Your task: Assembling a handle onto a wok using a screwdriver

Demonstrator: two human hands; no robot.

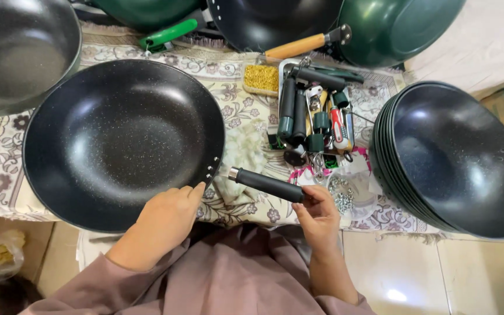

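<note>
Gripping the near rim of a wide black speckled non-stick wok pan point(121, 140), the left hand point(167, 219) steadies it on the patterned floral cloth point(234, 87), fingers curled over the edge at about five o'clock of the pan, just beside the small rivet holes. The right hand point(317, 214) grasps the butt of a black cylindrical handle with a silver metal collar point(266, 184), its collar pointing at ten o'clock toward those holes, near but apart from the rim. Judging from this, the handle is not yet joined and fastening remains. At three o'clock a nested stack of handleless black pans point(450, 157) waits; at twelve o'clock lies a cluster of spare handles and tools point(313, 114).
</note>
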